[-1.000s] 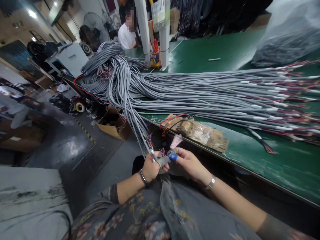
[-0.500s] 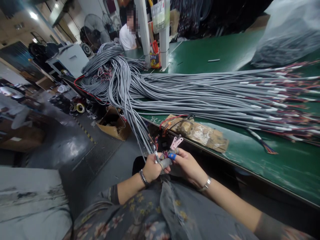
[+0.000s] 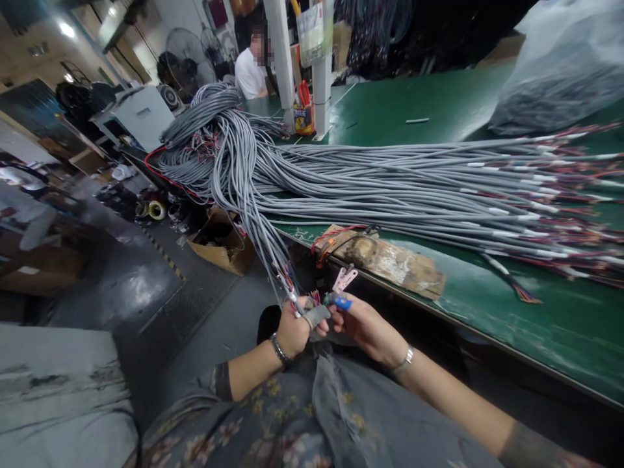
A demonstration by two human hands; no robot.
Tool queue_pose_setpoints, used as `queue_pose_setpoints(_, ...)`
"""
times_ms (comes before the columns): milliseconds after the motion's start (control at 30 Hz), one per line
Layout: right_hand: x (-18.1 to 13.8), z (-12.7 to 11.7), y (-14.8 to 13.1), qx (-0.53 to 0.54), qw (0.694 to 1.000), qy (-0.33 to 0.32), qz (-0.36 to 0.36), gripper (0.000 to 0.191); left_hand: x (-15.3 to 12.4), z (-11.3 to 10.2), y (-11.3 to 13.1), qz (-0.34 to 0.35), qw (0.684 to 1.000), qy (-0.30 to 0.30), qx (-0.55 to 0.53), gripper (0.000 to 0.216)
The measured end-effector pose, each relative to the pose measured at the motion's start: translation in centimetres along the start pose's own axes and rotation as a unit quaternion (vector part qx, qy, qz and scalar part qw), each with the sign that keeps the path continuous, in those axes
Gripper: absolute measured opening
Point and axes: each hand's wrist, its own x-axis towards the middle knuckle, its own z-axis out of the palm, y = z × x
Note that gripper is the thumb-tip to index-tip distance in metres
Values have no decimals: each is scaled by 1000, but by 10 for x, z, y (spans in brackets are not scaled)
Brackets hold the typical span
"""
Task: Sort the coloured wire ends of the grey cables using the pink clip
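My left hand (image 3: 293, 331), its thumb wrapped in grey tape, is closed round the stripped ends of several grey cables (image 3: 263, 244). Short coloured wires (image 3: 314, 298) stick up past its fingers. Close beside it, my right hand (image 3: 363, 323) is closed in a pinch, with blue tape (image 3: 342, 303) round one digit. A small pink V-shaped tool (image 3: 345, 279) with holes rises from behind the right fingertips; its lower part is hidden. Whether the right fingers also touch the wires cannot be made out.
Many long grey cables (image 3: 370, 175) lie across the green table (image 3: 487, 325), coiled at the left. A flattened cardboard piece (image 3: 404, 266) rests by the near edge. An open carton (image 3: 219, 244) stands on the floor. Behind the table is a person in white (image 3: 250, 73).
My left hand has shifted slightly left with the cable ends, which now lean further left. The right fingers have turned a little, and the gap between the thumbs has changed slightly.
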Motion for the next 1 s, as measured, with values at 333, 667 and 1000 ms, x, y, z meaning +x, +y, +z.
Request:
queue_pose_setpoints(333, -3, 12, -2, -74, 995, -11, -70, 39, -2, 3, 4, -7, 999, -5, 35, 41)
queue_pose_setpoints(667, 3, 12, 4, 15, 990, 116, -82, 31, -1, 3, 1, 0, 1000, 16, 22, 36)
queue_pose_setpoints(1000, 10, -8, -13, 53, 998, 33, -23, 44, 0, 9, 21, -56, 996, 21, -64, 41)
